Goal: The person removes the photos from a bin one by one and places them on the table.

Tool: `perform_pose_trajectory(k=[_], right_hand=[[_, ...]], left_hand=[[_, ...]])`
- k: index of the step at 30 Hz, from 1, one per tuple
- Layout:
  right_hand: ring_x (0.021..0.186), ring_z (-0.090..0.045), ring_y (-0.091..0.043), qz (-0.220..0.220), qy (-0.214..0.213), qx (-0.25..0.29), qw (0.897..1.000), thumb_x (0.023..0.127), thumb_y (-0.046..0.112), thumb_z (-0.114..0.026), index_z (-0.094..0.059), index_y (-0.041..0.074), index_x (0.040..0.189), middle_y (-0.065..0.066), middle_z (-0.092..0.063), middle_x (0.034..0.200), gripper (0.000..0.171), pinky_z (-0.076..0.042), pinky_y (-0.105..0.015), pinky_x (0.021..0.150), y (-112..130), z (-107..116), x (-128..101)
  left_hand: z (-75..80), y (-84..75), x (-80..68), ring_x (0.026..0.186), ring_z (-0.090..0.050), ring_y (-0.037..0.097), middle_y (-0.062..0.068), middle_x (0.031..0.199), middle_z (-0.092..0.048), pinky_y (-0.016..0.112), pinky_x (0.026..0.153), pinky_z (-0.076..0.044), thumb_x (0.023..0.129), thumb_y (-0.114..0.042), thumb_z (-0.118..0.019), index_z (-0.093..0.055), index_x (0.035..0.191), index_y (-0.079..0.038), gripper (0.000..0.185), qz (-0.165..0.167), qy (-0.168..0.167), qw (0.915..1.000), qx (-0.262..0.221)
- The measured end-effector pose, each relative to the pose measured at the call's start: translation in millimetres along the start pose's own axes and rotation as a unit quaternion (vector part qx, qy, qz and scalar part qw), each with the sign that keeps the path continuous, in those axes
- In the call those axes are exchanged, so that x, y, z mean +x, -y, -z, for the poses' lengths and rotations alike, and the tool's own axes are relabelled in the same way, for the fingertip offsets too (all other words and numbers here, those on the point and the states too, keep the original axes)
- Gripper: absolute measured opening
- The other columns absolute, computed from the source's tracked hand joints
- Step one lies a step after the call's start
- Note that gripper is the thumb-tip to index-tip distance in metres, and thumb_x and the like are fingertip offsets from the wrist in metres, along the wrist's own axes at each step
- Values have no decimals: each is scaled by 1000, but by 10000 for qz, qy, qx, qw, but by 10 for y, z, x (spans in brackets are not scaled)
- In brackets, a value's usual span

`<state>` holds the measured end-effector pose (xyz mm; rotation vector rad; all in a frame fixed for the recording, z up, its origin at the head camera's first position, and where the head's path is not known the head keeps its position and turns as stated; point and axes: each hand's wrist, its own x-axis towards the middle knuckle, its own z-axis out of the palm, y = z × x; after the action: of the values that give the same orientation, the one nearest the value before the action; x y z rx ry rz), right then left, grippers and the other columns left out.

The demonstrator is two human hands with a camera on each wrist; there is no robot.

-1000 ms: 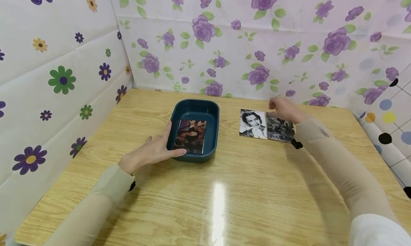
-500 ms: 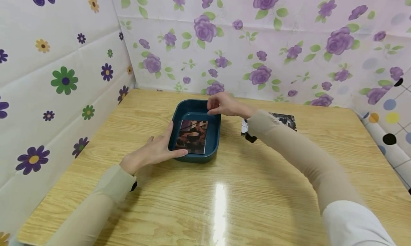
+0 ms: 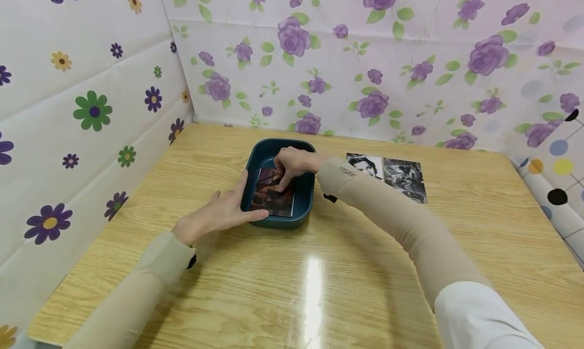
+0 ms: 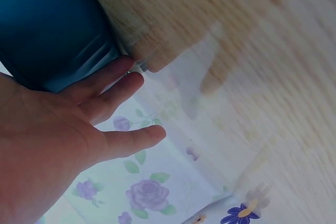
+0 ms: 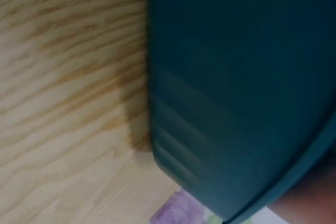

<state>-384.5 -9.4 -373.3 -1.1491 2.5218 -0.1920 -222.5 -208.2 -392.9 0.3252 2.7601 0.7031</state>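
A dark teal rectangular box (image 3: pixel 303 207) stands on the table with a dark, reddish-brown picture card (image 3: pixel 274 204) lying in it. My left hand (image 3: pixel 216 215) rests against the box's near-left corner, thumb along the front rim and fingers along the left side; in the left wrist view the fingers are straight. My right hand (image 3: pixel 294 162) reaches into the box over the far rim area, its thumb and forefinger spread and right at the card's surface. The other right fingers are partly hidden. The right wrist view shows mostly the box's outer wall (image 5: pixel 226 87).
Right of the box lie two black-and-white picture cards side by side: a portrait (image 3: pixel 365 164) and a darker scene (image 3: pixel 403 177), both partly behind the right sleeve (image 3: pixel 388 207). Flowered sheets (image 3: pixel 255 45) hang at the back and left of the wooden table (image 3: pixel 246 288).
My right hand has moved left from the black-and-white cards, over the box's right side and down to the card inside it. The left hand stays at the box.
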Motion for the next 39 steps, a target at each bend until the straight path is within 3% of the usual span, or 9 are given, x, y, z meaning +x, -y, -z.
perform_pose_trajectory(k=[10,16,18,21,24,26,33,39], right_hand=[[95,-48,-20,-197,150,-472,9986,68,50,-84,-63,14,93,-6,-53,107,48,-45,-31,79,49,-46,28],[96,-42,-24,-121,-299,-561,9979,70,46,-85,-63,14,95,-7,-54,106,46,-40,-34,82,64,-44,4],[95,-44,-23,0,-512,-294,9983,73,37,-85,-62,12,96,-8,-54,105,41,-41,-32,82,75,-22,-9],[91,-52,-22,170,-710,550,9958,79,15,-80,-61,6,100,-10,-56,103,29,-46,-29,79,90,48,-40],[85,-56,-21,205,-732,1480,9861,83,0,-71,-59,3,102,-11,-58,102,23,-49,-29,74,93,164,-84],[85,-54,-21,173,-782,1827,9799,83,-2,-68,-59,3,103,-11,-59,102,23,-47,-29,74,80,256,-128],[83,-47,-20,-1,-1131,2371,9649,81,-1,-68,-61,4,104,-9,-57,104,25,-42,-28,72,-89,614,-379],[75,-50,-17,-175,-1251,2590,9576,80,-1,-67,-60,4,106,-9,-56,96,27,-46,-27,65,-404,840,-778]], left_hand=[[-2,-10,20,140,-37,39,22,154,-33,73,110,-3,80,-78,-51,23,152,-17,120,16,24,10000,0],[1,-15,9,139,-39,39,23,153,-35,73,110,-4,80,-77,-52,22,152,-16,120,17,7,10000,8],[3,-12,6,138,-40,39,23,152,-36,73,110,-5,80,-77,-52,22,152,-16,120,17,12,10000,11],[4,-7,5,138,-39,40,24,152,-36,73,110,-5,80,-78,-51,22,152,-16,120,40,41,10000,51],[8,0,7,138,-39,41,25,151,-36,72,111,-5,80,-78,-50,23,152,-17,119,79,69,9999,77],[9,0,9,138,-40,41,25,151,-37,72,111,-4,80,-79,-50,24,152,-18,119,106,86,9999,86],[8,-20,12,139,-38,40,25,151,-36,71,112,-4,78,-80,-50,23,152,-18,121,167,56,9997,159],[7,-29,12,139,-38,41,26,151,-35,71,113,-4,77,-81,-51,22,152,-17,122,201,-25,9996,206]])
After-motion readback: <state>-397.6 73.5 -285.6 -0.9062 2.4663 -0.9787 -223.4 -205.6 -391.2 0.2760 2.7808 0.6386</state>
